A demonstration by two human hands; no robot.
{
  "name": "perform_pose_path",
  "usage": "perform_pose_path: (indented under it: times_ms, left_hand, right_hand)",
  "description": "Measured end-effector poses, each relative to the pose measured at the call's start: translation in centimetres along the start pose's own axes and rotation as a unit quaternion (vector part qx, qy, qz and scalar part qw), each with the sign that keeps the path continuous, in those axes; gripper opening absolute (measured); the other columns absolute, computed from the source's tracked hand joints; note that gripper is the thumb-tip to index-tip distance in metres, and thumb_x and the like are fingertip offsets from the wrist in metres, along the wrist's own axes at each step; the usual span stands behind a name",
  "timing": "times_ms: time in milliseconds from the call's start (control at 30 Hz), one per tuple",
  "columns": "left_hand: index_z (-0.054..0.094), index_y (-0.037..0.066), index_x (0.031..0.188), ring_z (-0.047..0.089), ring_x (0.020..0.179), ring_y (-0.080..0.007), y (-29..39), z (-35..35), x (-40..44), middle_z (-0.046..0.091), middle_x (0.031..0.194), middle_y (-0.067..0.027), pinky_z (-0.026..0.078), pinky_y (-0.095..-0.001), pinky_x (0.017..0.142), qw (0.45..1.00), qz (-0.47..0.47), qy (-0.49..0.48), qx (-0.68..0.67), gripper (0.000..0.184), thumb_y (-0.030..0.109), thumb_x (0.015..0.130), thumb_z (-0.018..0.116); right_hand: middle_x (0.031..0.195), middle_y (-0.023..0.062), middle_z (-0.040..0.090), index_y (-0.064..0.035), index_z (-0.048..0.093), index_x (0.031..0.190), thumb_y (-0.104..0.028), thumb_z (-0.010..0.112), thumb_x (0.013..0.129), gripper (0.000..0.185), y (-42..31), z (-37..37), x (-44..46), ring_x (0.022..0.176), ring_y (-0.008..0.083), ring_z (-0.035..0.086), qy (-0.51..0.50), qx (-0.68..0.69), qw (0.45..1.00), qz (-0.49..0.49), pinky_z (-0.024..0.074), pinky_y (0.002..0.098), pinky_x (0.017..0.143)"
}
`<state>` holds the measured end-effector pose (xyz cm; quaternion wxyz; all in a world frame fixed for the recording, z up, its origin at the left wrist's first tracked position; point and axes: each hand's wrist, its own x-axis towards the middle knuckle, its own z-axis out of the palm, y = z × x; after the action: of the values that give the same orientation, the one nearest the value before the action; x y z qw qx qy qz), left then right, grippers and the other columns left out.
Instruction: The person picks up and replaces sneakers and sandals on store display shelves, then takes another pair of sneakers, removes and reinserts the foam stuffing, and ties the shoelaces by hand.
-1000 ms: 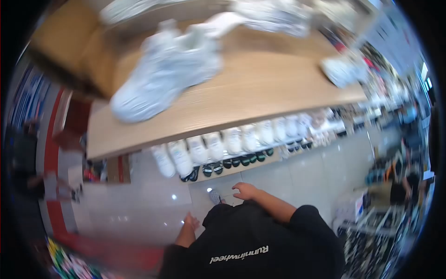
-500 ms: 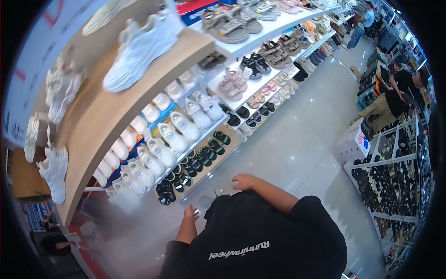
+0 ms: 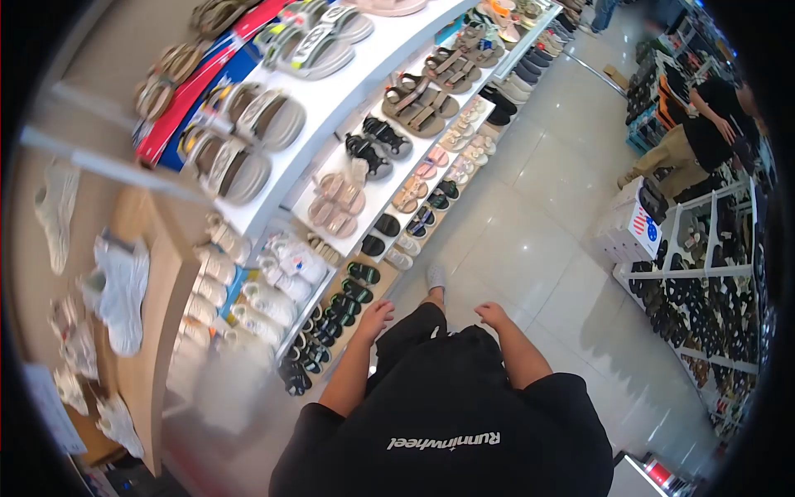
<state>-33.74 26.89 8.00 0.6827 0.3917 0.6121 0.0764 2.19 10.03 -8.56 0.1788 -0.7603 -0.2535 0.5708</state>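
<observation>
My left hand (image 3: 378,317) is in front of my body, beside the low rows of sandals, touching none of them. Its fingers are loosely bent and apart, with nothing in them. To the other side, my right hand (image 3: 490,314) hangs over the tiled floor (image 3: 530,248), fingers relaxed and slightly curled, also holding nothing visible. Nearest to the left hand are black sandals (image 3: 341,308) on the bottom shelf. Below the hands show my black shirt (image 3: 439,398) with white lettering and one foot in a grey shoe (image 3: 436,277).
White shelves (image 3: 373,66) of sandals run along the left. White sneakers (image 3: 124,290) stand on a wooden display (image 3: 170,265). At right are a rack of dark shoes (image 3: 704,323), white boxes (image 3: 627,224) and a person in black (image 3: 712,124). Another person's legs (image 3: 602,15) show farther off.
The view has turned and moved forward along the aisle, and the sandal shelves are closer. My left hand has moved forward; both hands remain without any object. A foot now shows ahead.
</observation>
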Motion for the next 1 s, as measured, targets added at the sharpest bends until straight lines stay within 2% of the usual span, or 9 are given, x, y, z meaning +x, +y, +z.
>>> perform_pose_path:
  times_ms: [100, 167, 267, 400, 533, 633, 867, 933, 1000]
  left_hand:
    - [0.061, 0.01, 0.132, 0.065, 0.097, -0.0166, 4.1, 2.1, 6.8, 0.069, 0.118, -0.0035, 0.049, -0.0337, 0.077, 0.999, 0.023, -0.025, 0.04, 0.046, 0.041, 0.098, 0.062]
    - [0.062, 0.009, 0.13, 0.065, 0.094, -0.0161, 7.6, 3.8, 11.2, 0.07, 0.115, -0.0033, 0.049, -0.0329, 0.073, 0.997, 0.025, -0.029, 0.066, 0.045, 0.04, 0.097, 0.063]
    - [0.066, 0.008, 0.125, 0.065, 0.089, -0.0145, 15.9, 7.9, 14.8, 0.07, 0.111, -0.0034, 0.049, -0.0299, 0.07, 0.99, 0.066, -0.073, 0.096, 0.042, 0.038, 0.096, 0.064]
    - [0.065, 0.0, 0.126, 0.066, 0.088, -0.0151, 25.9, 13.0, 19.8, 0.07, 0.108, -0.0069, 0.053, -0.0294, 0.076, 0.969, 0.177, -0.104, 0.138, 0.042, 0.029, 0.096, 0.069]
    - [0.064, -0.004, 0.124, 0.068, 0.091, -0.0173, 35.2, 18.2, 22.5, 0.071, 0.109, -0.0127, 0.054, -0.0324, 0.079, 0.95, 0.271, -0.058, 0.142, 0.049, 0.033, 0.093, 0.071]
    - [0.065, -0.004, 0.123, 0.068, 0.087, -0.0166, 38.4, 21.6, 25.4, 0.071, 0.106, -0.0112, 0.054, -0.0318, 0.075, 0.964, 0.243, -0.01, 0.106, 0.046, 0.029, 0.092, 0.073]
    - [0.066, -0.004, 0.122, 0.069, 0.086, -0.0187, 38.1, 32.9, 30.6, 0.072, 0.109, -0.013, 0.056, -0.0331, 0.076, 0.986, 0.132, 0.026, 0.103, 0.046, 0.028, 0.09, 0.073]
    - [0.066, -0.002, 0.123, 0.07, 0.087, -0.0187, 39.9, 36.2, 31.5, 0.072, 0.108, -0.0125, 0.056, -0.0329, 0.077, 0.984, 0.14, 0.028, 0.105, 0.045, 0.028, 0.09, 0.073]
    - [0.065, -0.002, 0.124, 0.068, 0.087, -0.0181, 42.8, 38.9, 30.7, 0.07, 0.111, -0.0111, 0.054, -0.0329, 0.081, 0.982, 0.156, 0.024, 0.104, 0.045, 0.028, 0.092, 0.072]
  right_hand:
    - [0.104, 0.015, 0.073, -0.0037, 0.072, 0.114, -0.034, 0.07, 0.09, 0.039, 10.1, -4.1, 3.1, 0.088, 0.0282, 0.071, 0.036, -0.06, 0.995, 0.074, 0.0541, 0.0464, 0.071]
    - [0.121, 0.0168, 0.069, -0.0047, 0.064, 0.129, -0.035, 0.067, 0.092, 0.048, 6.2, -8.6, -2.9, 0.099, 0.0304, 0.068, 0.065, 0.145, 0.958, 0.239, 0.0511, 0.0521, 0.083]
    - [0.121, 0.0136, 0.07, -0.0122, 0.062, 0.136, -0.038, 0.062, 0.095, 0.048, 5.0, -12.5, -5.8, 0.103, 0.0292, 0.069, 0.161, 0.3, 0.896, 0.285, 0.0499, 0.0537, 0.083]
    - [0.132, 0.0148, 0.065, -0.0074, 0.06, 0.135, -0.038, 0.061, 0.096, 0.05, 3.6, -14.6, -6.5, 0.108, 0.0316, 0.066, 0.239, 0.403, 0.837, 0.281, 0.048, 0.0496, 0.086]
    - [0.13, 0.0134, 0.065, -0.0084, 0.063, 0.133, -0.041, 0.061, 0.096, 0.049, 3.0, -15.3, -4.1, 0.104, 0.0311, 0.065, 0.174, 0.329, 0.873, 0.313, 0.0475, 0.0494, 0.086]
    - [0.131, 0.0136, 0.065, -0.008, 0.061, 0.134, -0.041, 0.061, 0.096, 0.05, 3.2, -19.5, 0.0, 0.108, 0.0322, 0.064, 0.13, 0.295, 0.895, 0.308, 0.0484, 0.0498, 0.088]
    - [0.132, 0.014, 0.064, -0.0071, 0.057, 0.138, -0.042, 0.059, 0.098, 0.053, 1.5, -42.3, 8.9, 0.116, 0.0348, 0.062, 0.133, 0.378, 0.87, 0.286, 0.0504, 0.0508, 0.092]
    - [0.145, 0.0163, 0.057, -0.0073, 0.046, 0.148, -0.043, 0.056, 0.098, 0.062, -0.1, -49.7, 11.9, 0.125, 0.0382, 0.059, 0.136, 0.409, 0.868, 0.246, 0.0431, 0.0539, 0.105]
    - [0.134, 0.0146, 0.064, -0.0072, 0.053, 0.139, -0.043, 0.059, 0.095, 0.057, -1.2, -56.6, 15.7, 0.109, 0.0312, 0.066, 0.161, 0.365, 0.891, 0.215, 0.0465, 0.0524, 0.095]
